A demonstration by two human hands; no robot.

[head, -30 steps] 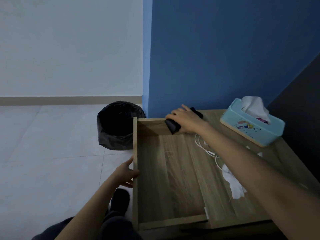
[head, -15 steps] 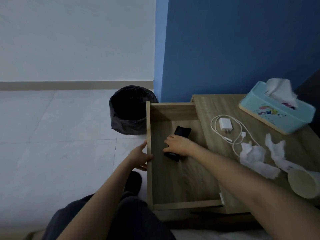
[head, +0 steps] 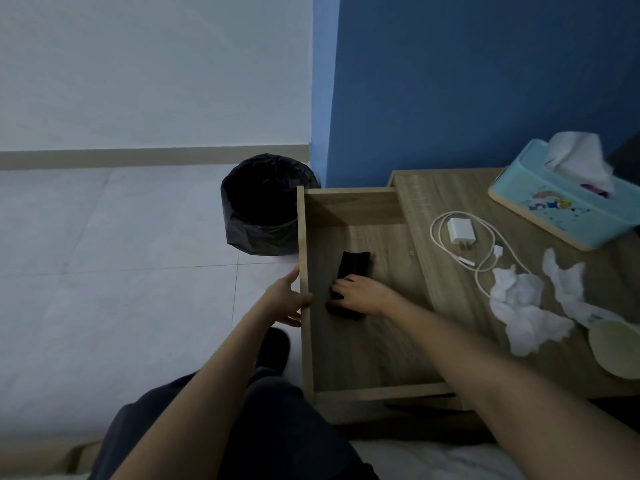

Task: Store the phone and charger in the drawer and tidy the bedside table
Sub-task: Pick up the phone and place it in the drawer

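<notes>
The black phone (head: 353, 268) lies flat on the floor of the open wooden drawer (head: 304, 237), near its left side. My right hand (head: 360, 294) covers the phone's near end, fingers curled over it. My left hand (head: 285, 301) grips the drawer's front panel, thumb over the top edge. On the bedside table (head: 450, 195), right of the drawer, sits the white charger (head: 459, 230) with its white cable (head: 485, 268) looped around it.
Crumpled white tissues (head: 519, 306) and a tipped paper cup (head: 616, 344) lie on the table's near right. A light-blue tissue box (head: 561, 216) stands at the back right. A black-lined bin (head: 266, 206) sits on the floor left of the drawer, against the blue wall.
My right hand has brought the phone from the drawer's far corner down onto the drawer floor. My left hand has stayed on the drawer front.
</notes>
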